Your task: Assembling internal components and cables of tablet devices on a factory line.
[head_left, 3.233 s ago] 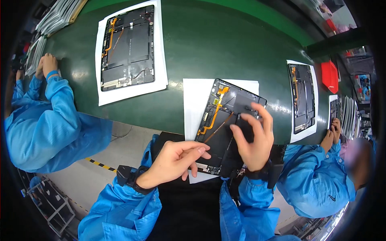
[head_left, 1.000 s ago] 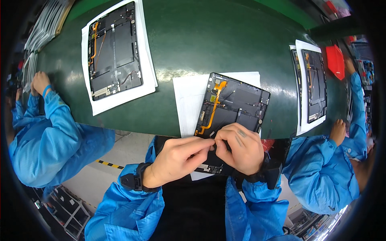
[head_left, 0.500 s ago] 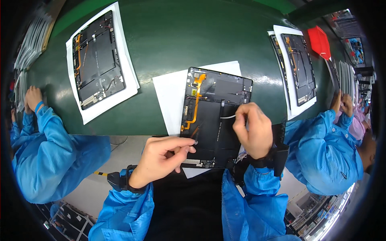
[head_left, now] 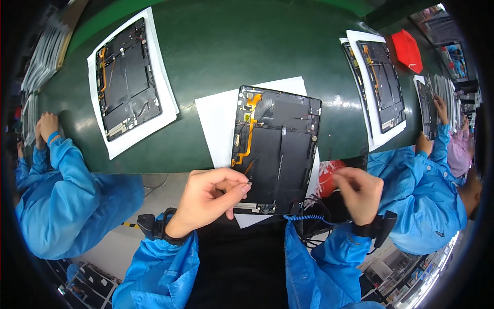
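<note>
An open black tablet housing (head_left: 296, 149) with an orange flex cable (head_left: 250, 139) along its left side lies in front of me, slightly tilted on white paper (head_left: 213, 116). My left hand (head_left: 211, 198) is at the housing's lower left, thumb and forefinger pinched together; a tiny pale bit shows at the fingertips, too small to name. To the right of the housing, off its edge, is my right hand (head_left: 363, 195), its fingers bent and smeared by motion. What they hold, if anything, does not show.
Another open housing (head_left: 128, 77) lies on paper at the left; more (head_left: 383, 85) lie at the right beside a red bin (head_left: 406, 50). Below the table edge is a red-and-white item (head_left: 329, 177), with a coiled blue cord (head_left: 309, 217) nearby. Co-workers in blue sit on both sides.
My right hand has moved right, away from the housing, and the thin white strip it pinched is no longer visible. My left hand stays pinched at nearly the same place.
</note>
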### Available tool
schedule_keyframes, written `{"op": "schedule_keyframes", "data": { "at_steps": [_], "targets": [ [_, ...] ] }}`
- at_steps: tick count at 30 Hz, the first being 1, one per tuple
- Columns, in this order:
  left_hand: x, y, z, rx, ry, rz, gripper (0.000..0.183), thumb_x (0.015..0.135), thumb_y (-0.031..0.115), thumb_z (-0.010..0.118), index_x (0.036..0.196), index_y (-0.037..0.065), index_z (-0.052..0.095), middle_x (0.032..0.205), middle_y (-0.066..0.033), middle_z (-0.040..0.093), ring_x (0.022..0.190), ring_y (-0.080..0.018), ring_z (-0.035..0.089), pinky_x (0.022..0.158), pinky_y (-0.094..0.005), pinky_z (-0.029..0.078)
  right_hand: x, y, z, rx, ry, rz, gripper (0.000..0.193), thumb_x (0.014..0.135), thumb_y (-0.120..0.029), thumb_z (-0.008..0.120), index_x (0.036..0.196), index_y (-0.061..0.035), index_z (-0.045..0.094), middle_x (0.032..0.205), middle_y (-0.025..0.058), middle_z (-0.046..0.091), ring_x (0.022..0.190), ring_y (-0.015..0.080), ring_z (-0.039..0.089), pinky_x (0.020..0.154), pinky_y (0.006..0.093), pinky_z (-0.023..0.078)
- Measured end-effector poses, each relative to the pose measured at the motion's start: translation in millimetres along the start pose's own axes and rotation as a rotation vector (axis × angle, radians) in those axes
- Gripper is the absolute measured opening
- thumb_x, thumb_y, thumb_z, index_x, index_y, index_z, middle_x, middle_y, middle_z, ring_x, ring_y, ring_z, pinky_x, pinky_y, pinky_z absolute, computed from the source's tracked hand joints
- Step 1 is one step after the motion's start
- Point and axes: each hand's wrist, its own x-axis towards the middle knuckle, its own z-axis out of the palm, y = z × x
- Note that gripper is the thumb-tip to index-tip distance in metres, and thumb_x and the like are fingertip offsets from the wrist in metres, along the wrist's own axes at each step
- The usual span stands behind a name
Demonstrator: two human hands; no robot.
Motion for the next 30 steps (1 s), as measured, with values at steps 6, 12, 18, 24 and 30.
{"op": "schedule_keyframes", "data": {
  "at_steps": [6, 12, 18, 24, 30],
  "targets": [
    [-4, -5, 6, 0.012, 0.054, -0.002, 0.008, 0.098, -0.006, 0.068, 0.105, -0.009, 0.069, 0.081, -0.0103, 0.07, 0.061, -0.0089, 0.066, 0.049, -0.0218, 0.053, 28, -76, 80, 0.137, -0.139, -0.755, 0.038, 0.076, -0.004, 0.087, 0.111, -0.0055, 0.074, 0.112, 0.0085, 0.074, 0.085, 0.026, 0.073, 0.071, 0.0344, 0.061],
    [3, -6, -8, 0.778, 0.253, 0.731, 0.017, 0.082, -0.001, 0.082, 0.097, 0.0, 0.076, 0.085, -0.0079, 0.073, 0.074, -0.0234, 0.071, 0.065, -0.0334, 0.059, 36, -67, 93, 0.285, -0.116, -0.711, 0.026, 0.078, 0.003, 0.083, 0.103, 0.0014, 0.075, 0.101, 0.0117, 0.077, 0.084, 0.0285, 0.075, 0.074, 0.0356, 0.062],
    [24, -3, -33, 1.33, -0.065, 0.789, 0.046, 0.081, 0.033, 0.085, 0.121, 0.013, 0.073, 0.147, -0.0125, 0.058, 0.14, -0.0359, 0.053, 0.109, -0.0488, 0.049, 57, -72, 75, 0.143, -0.001, -0.73, 0.02, 0.078, 0.004, 0.082, 0.097, -0.0002, 0.077, 0.105, 0.0118, 0.078, 0.085, 0.0278, 0.076, 0.074, 0.0344, 0.061],
    [24, -14, -29, 1.362, -0.1, 0.741, 0.057, 0.083, 0.049, 0.08, 0.127, 0.015, 0.07, 0.142, -0.0098, 0.061, 0.135, -0.0318, 0.057, 0.11, -0.0484, 0.048, 78, -68, 76, 0.138, 0.034, -0.57, 0.014, 0.08, 0.0, 0.08, 0.093, -0.0005, 0.075, 0.107, 0.0082, 0.071, 0.093, 0.0271, 0.07, 0.082, 0.0382, 0.057],
    [30, -3, -29, 1.286, -0.114, 0.717, 0.063, 0.077, 0.055, 0.082, 0.124, 0.014, 0.072, 0.139, -0.0135, 0.062, 0.121, -0.0335, 0.063, 0.103, -0.046, 0.051, 91, -59, 79, 0.115, 0.024, -0.505, 0.012, 0.079, -0.007, 0.083, 0.086, -0.0032, 0.074, 0.119, 0.0072, 0.069, 0.121, 0.0336, 0.062, 0.1, 0.0462, 0.05]
  ]
}}
